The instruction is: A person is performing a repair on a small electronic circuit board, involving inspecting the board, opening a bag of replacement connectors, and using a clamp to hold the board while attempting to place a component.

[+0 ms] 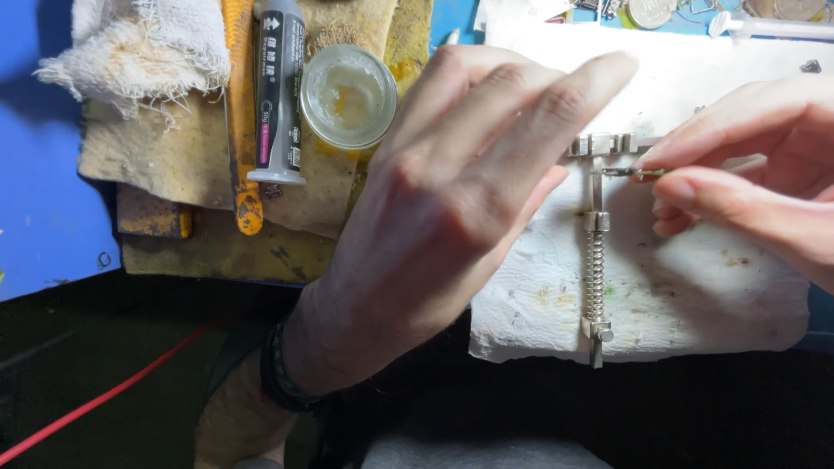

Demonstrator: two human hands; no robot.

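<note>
Blue surface [39, 200]: a bright blue work top fills the upper left and shows again in a strip along the top edge; its near edge drops into dark shadow.
White paper towel [695, 295]: a stained, crumpled sheet spread on the right half of the surface, with faint yellow and green marks.
Metal clamp fixture [596, 252]: a slim silver T-shaped holder with a coil spring along its stem, lying flat on the paper towel, crossbar at the far end.
Left hand [460, 200]: hovers open above the towel's left edge, fingers spread and slightly blurred, holding nothing; a dark bracelet sits on the wrist.
Right hand [756, 182]: reaches in from the right; thumb and forefinger close in a pinch grip on a small metal part [627, 172], held just beside the fixture's crossbar.
Brown rags [200, 165]: stained yellow-brown cloths layered on the surface at left, with a frayed white cloth [139, 52] on top.
Glue syringe [280, 87]: a grey and black tube lying on the rags.
Round jar [347, 95]: clear, open, holding pale paste, next to the syringe.
Orange tool handle [241, 113]: lies left of the syringe.
Red cable [104, 395]: crosses the dark area below the surface.
</note>
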